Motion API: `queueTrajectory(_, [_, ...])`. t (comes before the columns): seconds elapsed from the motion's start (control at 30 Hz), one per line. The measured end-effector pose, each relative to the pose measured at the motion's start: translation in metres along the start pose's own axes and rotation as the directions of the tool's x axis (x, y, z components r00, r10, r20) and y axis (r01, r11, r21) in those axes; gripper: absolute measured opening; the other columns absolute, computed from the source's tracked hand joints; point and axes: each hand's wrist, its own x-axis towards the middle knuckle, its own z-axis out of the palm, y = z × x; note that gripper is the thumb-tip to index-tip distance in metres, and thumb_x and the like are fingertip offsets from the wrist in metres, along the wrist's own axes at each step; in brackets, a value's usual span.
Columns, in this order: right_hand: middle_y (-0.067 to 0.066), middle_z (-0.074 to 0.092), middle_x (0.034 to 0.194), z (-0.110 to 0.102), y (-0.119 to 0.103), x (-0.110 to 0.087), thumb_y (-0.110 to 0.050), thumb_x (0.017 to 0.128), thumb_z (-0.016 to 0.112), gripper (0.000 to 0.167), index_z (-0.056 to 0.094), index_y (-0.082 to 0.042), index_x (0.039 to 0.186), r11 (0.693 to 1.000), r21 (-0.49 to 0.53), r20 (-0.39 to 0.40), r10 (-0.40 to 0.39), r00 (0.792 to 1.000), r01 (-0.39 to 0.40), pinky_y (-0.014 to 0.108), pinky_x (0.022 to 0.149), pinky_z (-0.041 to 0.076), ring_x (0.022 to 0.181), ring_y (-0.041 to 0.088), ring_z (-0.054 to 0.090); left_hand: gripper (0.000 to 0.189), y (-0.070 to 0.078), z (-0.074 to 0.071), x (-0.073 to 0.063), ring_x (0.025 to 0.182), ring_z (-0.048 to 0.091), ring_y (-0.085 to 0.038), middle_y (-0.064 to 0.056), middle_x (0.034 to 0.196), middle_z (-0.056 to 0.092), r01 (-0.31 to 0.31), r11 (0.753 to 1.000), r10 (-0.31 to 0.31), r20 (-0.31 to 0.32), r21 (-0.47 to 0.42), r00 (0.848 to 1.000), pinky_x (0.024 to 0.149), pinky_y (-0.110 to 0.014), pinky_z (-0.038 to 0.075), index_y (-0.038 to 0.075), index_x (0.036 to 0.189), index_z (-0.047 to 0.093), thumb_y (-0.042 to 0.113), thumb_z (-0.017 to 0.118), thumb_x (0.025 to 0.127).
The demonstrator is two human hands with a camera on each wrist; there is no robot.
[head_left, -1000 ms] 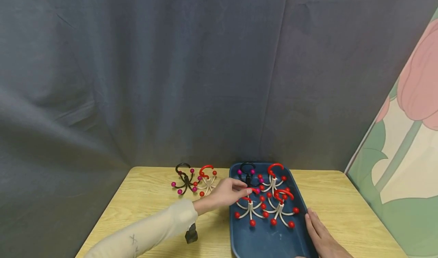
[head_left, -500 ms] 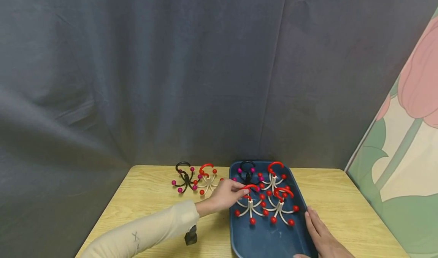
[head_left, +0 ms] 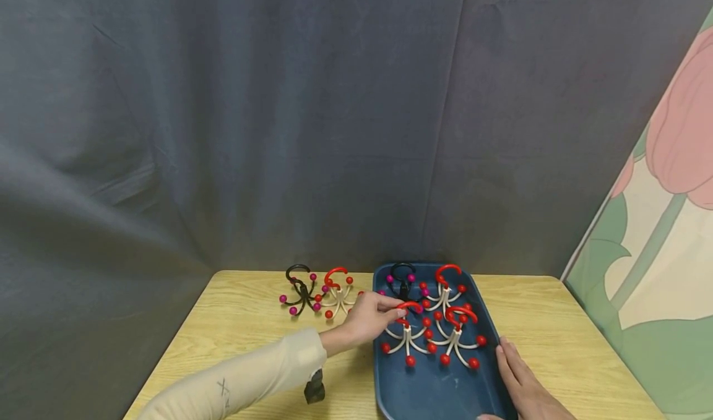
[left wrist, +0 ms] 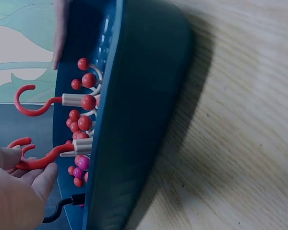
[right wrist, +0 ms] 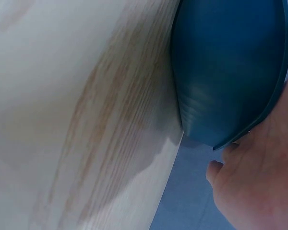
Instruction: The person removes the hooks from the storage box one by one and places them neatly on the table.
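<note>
White spider-legged hanger with red hook and red ball tips [head_left: 407, 333], inside blue rectangular tray [head_left: 440, 395] by its left wall | risk: crowded balls could snag neighbouring red-hooked hanger [head_left: 456, 335] | long axis upright, hook uppermost | left hand [head_left: 364, 318] pinches hook; right hand [head_left: 526, 383], straight-fingered, touches tray's right wall

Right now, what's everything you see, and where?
Curtain: one, dark grey, at back
Table: one, pale wood, before curtain
Tray: one, dark blue, on table
Red-hooked racks: four, white-armed; three in tray, one on table
Black racks: two, magenta-tipped; one in tray, one on table
Floral panel: one, pink, green, cream, far right
Sleeve: one, cream, left arm
Small object: one, black, beneath sleeve
Left hand: one, pinching one rack's hook
Right hand: one, against tray's right side
</note>
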Motion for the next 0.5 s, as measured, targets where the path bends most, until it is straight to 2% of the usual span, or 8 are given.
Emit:
queueTrajectory(0.27, [0.024,0.022,0.169,0.002,0.001,0.000,-0.079,0.083,0.069,0.125,0.024,0.005,0.164,1.000,-0.017,-0.008,0.000,1.000,0.000,0.066,0.105,0.051,0.145,0.042,0.035,0.025,0.003,-0.005,-0.002,0.098,0.078,-0.011,-0.004,0.109,0.083,0.011,0.999,-0.011,0.005,-0.033,1.000,0.080,-0.025,0.061,0.011,0.118,0.082,0.024,0.077,0.097])
queueTrajectory(0.43, [0.026,0.018,0.171,0.001,0.000,0.001,-0.079,0.083,0.068,0.126,0.021,0.004,0.165,0.999,0.041,0.020,0.018,1.000,-0.019,0.071,0.107,0.047,0.148,0.046,0.032,0.025,0.009,-0.010,-0.003,0.094,0.076,-0.010,-0.005,0.108,0.083,0.014,0.998,-0.013,0.011,-0.064,1.000,0.072,-0.020,0.057,0.011,0.119,0.081,0.024,0.077,0.097])
queueTrajectory(0.5, [0.025,0.018,0.171,0.000,0.000,0.000,-0.080,0.083,0.068,0.127,0.021,0.004,0.165,0.999,0.044,0.014,0.019,1.000,-0.020,0.071,0.107,0.048,0.148,0.046,0.032,0.025,0.012,-0.012,-0.003,0.087,0.074,-0.011,-0.006,0.105,0.083,0.020,0.996,-0.019,0.010,-0.084,1.000,0.064,-0.018,0.051,0.012,0.118,0.082,0.024,0.077,0.097])
